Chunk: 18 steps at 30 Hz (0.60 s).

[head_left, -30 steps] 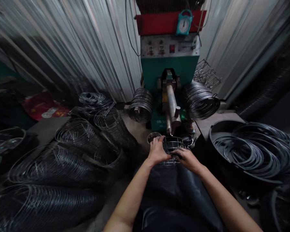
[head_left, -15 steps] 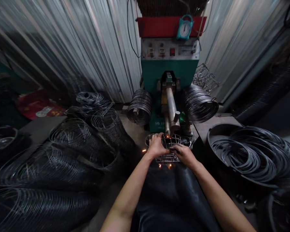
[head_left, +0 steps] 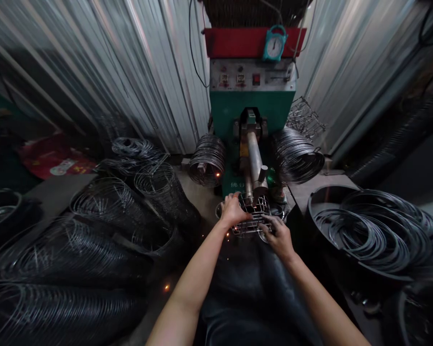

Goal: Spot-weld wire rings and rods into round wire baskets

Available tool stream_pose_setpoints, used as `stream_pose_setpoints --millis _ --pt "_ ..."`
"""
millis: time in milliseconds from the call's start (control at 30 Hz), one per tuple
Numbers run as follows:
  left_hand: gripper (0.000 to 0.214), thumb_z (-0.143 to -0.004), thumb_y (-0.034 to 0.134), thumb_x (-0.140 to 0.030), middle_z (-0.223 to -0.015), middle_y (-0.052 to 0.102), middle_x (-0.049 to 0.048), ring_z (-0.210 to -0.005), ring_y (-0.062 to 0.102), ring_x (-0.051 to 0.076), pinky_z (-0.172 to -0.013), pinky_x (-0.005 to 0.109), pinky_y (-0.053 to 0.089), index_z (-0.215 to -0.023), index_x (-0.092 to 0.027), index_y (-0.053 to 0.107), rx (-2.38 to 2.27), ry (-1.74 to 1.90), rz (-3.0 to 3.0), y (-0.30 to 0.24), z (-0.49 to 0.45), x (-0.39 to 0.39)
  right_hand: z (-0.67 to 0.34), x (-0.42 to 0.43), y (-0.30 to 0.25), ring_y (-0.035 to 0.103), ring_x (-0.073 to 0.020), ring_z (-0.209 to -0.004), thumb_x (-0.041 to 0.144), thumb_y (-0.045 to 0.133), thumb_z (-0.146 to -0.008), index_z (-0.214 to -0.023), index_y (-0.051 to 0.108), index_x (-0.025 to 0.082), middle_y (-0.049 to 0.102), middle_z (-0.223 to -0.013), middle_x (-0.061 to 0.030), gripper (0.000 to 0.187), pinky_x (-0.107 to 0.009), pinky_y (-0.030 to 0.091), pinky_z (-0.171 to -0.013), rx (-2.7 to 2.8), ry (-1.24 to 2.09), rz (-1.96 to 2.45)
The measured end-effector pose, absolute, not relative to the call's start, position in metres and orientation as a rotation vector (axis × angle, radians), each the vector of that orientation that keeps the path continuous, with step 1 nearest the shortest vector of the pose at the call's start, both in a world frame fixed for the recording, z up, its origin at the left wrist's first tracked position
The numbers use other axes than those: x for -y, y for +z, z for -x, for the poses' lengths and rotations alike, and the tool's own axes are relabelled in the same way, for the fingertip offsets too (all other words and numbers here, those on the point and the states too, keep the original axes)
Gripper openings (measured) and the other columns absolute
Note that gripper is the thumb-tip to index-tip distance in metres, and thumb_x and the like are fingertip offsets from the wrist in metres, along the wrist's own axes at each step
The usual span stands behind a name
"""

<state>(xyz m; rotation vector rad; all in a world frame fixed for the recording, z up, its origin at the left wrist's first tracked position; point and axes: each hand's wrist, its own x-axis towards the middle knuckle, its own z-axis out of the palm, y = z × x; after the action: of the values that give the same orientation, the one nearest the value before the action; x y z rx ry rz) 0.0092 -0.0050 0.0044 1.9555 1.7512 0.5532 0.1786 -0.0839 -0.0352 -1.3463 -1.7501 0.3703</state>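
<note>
A small wire basket [head_left: 250,225] of crossed metal rods is under the electrodes [head_left: 251,190] of a green spot welder [head_left: 223,108]. My left hand [head_left: 234,211] grips its left side, thumb along the near wires. On the right, my right hand [head_left: 278,234] is beside the basket with thumb and fingers apart. Its fingertips come close to the wires; whether they touch I cannot tell. A glow shows at the electrode tip, and several sparks fly below and to the left.
Wire ring coils [head_left: 207,161] hang left of the welder's arm, and another bundle [head_left: 299,156] hangs right. A black tub [head_left: 312,211] of wire rings stands at the right. Stacks of wire rings [head_left: 68,302] fill the left. A teal dial scale [head_left: 274,44] is on top of the welder.
My right hand has come away from the basket's middle, down and to the right, and its fingers have spread. The basket has tilted under the electrodes. The sparks have scattered wider.
</note>
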Motion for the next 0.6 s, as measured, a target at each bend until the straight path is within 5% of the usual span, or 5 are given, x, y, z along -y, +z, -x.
stream_pose_setpoints --millis 600 --pt "0.093 -0.043 0.078 -0.042 -0.123 0.047 0.0120 -0.117 0.042 0.030 -0.093 0.038 0.036 -0.124 -0.020 0.040 -1.679 0.547 -1.934 0.004 -0.007 -0.004 -0.215 0.189 -0.137 0.064 -0.0227 -0.070 0.057 0.049 -0.076 -0.073 0.066 0.020 0.069 -0.072 -0.0069 0.041 -0.031 0.050 -0.065 1.569 0.923 1.695"
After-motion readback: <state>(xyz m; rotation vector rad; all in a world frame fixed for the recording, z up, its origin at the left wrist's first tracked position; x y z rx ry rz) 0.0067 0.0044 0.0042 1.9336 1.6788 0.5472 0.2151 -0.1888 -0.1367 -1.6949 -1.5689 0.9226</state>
